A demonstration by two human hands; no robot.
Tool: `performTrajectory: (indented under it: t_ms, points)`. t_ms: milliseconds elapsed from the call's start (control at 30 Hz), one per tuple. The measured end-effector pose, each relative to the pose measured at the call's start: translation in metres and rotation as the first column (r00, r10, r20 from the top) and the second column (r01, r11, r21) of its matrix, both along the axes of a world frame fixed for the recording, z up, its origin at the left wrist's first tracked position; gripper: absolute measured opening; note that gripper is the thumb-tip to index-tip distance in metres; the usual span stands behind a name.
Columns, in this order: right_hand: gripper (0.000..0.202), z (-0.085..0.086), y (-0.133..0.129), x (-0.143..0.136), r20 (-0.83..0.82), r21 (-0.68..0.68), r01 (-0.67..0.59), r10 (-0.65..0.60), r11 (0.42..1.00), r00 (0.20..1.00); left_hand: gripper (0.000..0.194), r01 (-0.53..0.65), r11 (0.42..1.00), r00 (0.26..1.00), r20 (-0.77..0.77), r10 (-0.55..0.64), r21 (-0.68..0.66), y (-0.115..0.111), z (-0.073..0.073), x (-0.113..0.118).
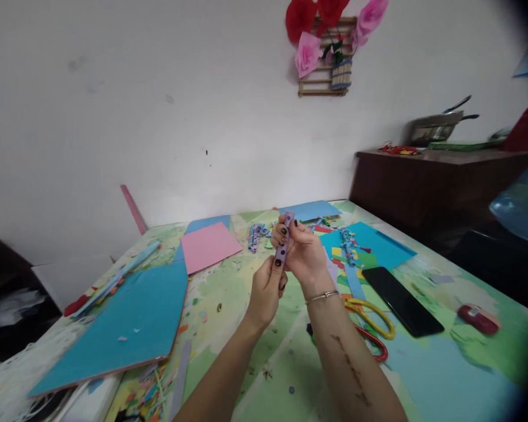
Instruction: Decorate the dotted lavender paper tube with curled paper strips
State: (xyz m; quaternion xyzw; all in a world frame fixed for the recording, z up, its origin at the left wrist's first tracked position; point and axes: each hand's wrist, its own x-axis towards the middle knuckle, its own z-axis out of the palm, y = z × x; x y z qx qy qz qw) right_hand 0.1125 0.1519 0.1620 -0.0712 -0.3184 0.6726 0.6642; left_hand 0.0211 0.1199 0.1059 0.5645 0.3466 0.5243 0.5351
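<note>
A narrow purple paper strip with dark round spots stands nearly upright in the middle of the head view, above the table. My left hand is closed on its lower part, thumb lying along the strip. Higher up, my right hand pinches the upper end, with its fingers curled behind and beside it. Partly behind my right forearm lie scissors with yellow handles and another pair with red handles. Small patterned paper rolls rest on the table beyond my hands.
Blue card sheets and a pink sheet lie left. To the right are a black phone, a turquoise sheet and a dark red object. Paper scraps dot the patterned tablecloth. A dark cabinet stands at the back right.
</note>
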Motion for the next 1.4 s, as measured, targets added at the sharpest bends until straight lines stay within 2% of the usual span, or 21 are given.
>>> performTrajectory:
  t_ms: [100,167,267,367,600,733,900,1033,1133,1300,1400]
  points:
    - [0.028,0.004,-0.005,0.003,0.005,-0.015,-0.061,0.061,0.998,0.998,0.038,-0.043,0.994,0.989,-0.14,0.057,0.102,0.0,-0.002,-0.001]
    - [0.035,0.005,-0.006,0.005,-0.007,-0.004,-0.095,0.095,0.995,0.995,0.036,-0.071,0.98,0.963,-0.243,0.116,0.185,-0.001,-0.002,-0.002]
    - [0.037,0.003,-0.006,0.008,-0.027,0.014,-0.108,0.108,0.994,0.994,0.036,-0.124,0.944,0.91,-0.345,0.231,0.305,-0.004,0.001,-0.004]
    - [0.031,0.0,-0.003,0.009,-0.033,0.024,-0.114,0.115,0.993,0.993,0.037,-0.145,0.93,0.892,-0.361,0.271,0.338,-0.007,0.005,-0.005]
    - [0.027,-0.001,-0.001,0.012,-0.103,0.106,-0.213,0.224,0.971,0.969,0.038,-0.106,0.963,0.962,-0.218,0.162,0.249,-0.008,0.007,-0.006]
    - [0.028,0.0,-0.002,0.012,-0.115,0.115,-0.218,0.231,0.969,0.966,0.038,-0.097,0.974,0.974,-0.184,0.136,0.206,-0.008,0.007,-0.006]
    - [0.04,0.0,-0.005,0.012,-0.152,0.183,-0.208,0.237,0.961,0.96,0.04,0.048,0.98,0.986,-0.167,-0.016,0.191,-0.006,0.008,-0.009]
    - [0.046,0.003,-0.014,0.019,0.045,0.306,-0.16,0.154,0.938,0.987,0.038,0.188,0.934,0.972,-0.197,-0.132,0.305,0.0,0.012,-0.021]
    - [0.046,0.006,-0.02,0.022,0.192,0.379,-0.164,0.096,0.911,0.977,0.035,0.212,0.91,0.969,-0.199,-0.148,0.357,0.005,0.013,-0.031]
    - [0.036,0.004,-0.022,0.02,0.269,0.478,-0.248,0.129,0.843,0.955,0.031,0.248,0.896,0.96,-0.22,-0.175,0.369,0.012,0.01,-0.042]
    - [0.031,0.003,-0.021,0.018,0.298,0.477,-0.267,0.132,0.837,0.945,0.032,0.268,0.894,0.951,-0.248,-0.186,0.358,0.014,0.01,-0.045]
